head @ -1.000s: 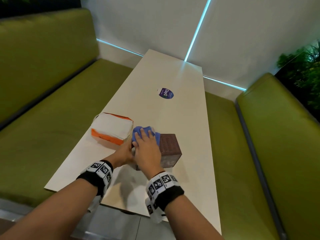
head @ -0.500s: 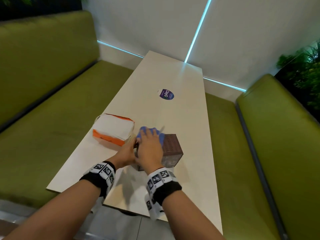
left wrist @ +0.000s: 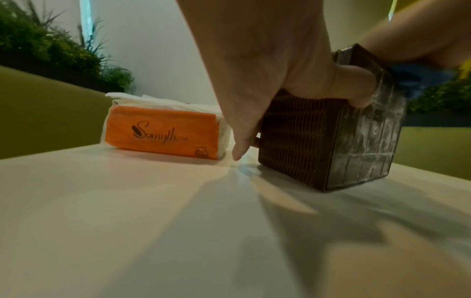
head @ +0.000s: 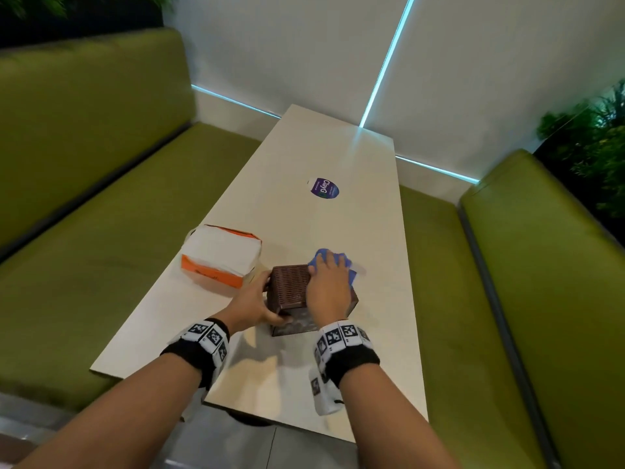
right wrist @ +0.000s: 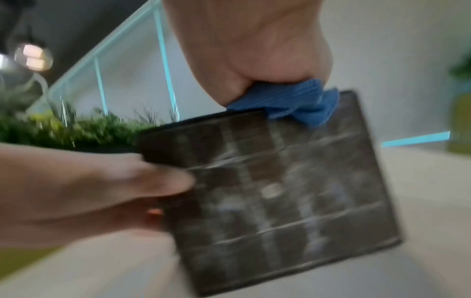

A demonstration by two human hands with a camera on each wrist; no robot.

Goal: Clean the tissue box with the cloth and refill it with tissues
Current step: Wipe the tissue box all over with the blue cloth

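A brown woven tissue box stands on the white table, near its front end. My left hand grips the box's left side, thumb on the dusty near face. My right hand lies flat on a bunched blue cloth and presses it on the far right part of the box top. The cloth hangs over the top edge. An orange and white tissue pack lies left of the box; the pack is untouched.
A round purple sticker sits on the table further back. Green padded benches run along both long sides. A white wall closes the far end, with plants at the right.
My right hand has slid the cloth across the box top from its left part to its far right edge. The left hand keeps its hold on the box.
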